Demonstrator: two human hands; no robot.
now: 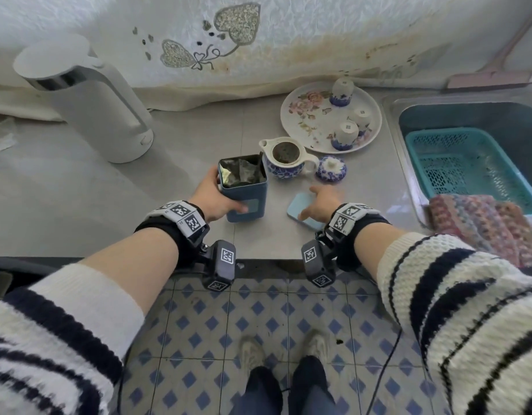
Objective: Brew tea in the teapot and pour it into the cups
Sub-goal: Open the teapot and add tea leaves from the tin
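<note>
A blue-and-white teapot [284,166] stands open on the grey counter, with dark tea leaves inside. Its domed lid [331,169] lies just to its right. My left hand [212,199] grips an open blue tea tin [243,190] that holds a foil bag, right in front of the teapot. My right hand [320,205] rests with spread fingers on the tin's light blue lid [302,209], which lies flat on the counter. Three small cups [347,134] stand upside down on a flowered round plate [306,121] behind the teapot.
A white water dispenser [91,97] stands at the back left. A sink with a teal basket [468,166] is on the right, and a knitted cloth [480,223] lies at its front corner. The counter's front edge runs below my wrists.
</note>
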